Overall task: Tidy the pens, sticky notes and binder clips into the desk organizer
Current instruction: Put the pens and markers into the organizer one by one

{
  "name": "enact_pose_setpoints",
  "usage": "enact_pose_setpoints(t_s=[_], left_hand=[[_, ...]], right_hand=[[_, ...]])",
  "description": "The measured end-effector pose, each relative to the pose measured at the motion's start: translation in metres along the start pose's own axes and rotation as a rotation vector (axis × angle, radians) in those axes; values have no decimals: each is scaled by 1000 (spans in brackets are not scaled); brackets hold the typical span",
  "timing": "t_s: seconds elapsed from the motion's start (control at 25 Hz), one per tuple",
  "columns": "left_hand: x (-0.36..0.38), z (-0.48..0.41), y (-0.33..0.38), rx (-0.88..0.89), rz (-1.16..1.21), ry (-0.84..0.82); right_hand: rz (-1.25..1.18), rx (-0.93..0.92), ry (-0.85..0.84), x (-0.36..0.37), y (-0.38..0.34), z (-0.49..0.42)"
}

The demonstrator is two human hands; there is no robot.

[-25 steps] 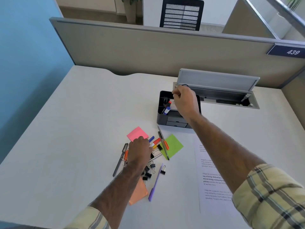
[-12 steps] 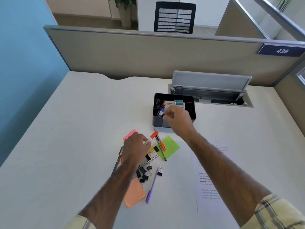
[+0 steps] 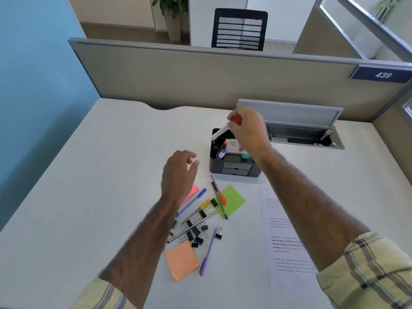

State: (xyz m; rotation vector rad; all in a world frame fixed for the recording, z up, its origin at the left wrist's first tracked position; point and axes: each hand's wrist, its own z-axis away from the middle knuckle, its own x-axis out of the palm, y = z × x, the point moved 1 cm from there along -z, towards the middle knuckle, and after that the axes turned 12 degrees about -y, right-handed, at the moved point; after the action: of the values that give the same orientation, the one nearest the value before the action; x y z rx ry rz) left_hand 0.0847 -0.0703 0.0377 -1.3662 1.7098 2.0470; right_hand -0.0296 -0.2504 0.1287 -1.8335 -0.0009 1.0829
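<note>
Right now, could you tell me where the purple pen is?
The purple pen lies on the desk, between the orange sticky notes to its left and the printed sheet to its right.

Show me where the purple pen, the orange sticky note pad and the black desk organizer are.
purple pen [image 3: 209, 252], head view, middle of its barrel.
orange sticky note pad [image 3: 181, 259], head view, centre of its top sheet.
black desk organizer [image 3: 236, 168], head view, front drawer face.

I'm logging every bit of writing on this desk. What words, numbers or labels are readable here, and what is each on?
"439": white digits on the dark blue sign on the partition.
White card in the desk organizer: a dark word at the top, too blurred to read surely.
Printed sheet on the desk: paragraphs, some bold, too small to read.
</note>
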Motion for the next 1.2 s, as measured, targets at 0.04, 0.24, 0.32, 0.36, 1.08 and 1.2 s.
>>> enact_pose_setpoints(t_s=[0.04,0.24,0.32,0.36,1.08,1.2], left_hand=[[-2,8,-12,-59,-52,-20],[-3,59,-68,-333,-192,-109],[-3,72,-81,-423,-206,-119],[-2,77,-86,-452,-225,-136],[10,78,-98,-482,-524,-269],[9,67,-95,-519,-529,-302]], right_hand=[[53,-11,44,-3,1,-9],[272,49,-46,16,21,-32],[337,83,-134,29,31,-34],[352,99,-170,34,35,-34],[216,-83,-61,42,19,35],[212,-100,-81,48,18,48]])
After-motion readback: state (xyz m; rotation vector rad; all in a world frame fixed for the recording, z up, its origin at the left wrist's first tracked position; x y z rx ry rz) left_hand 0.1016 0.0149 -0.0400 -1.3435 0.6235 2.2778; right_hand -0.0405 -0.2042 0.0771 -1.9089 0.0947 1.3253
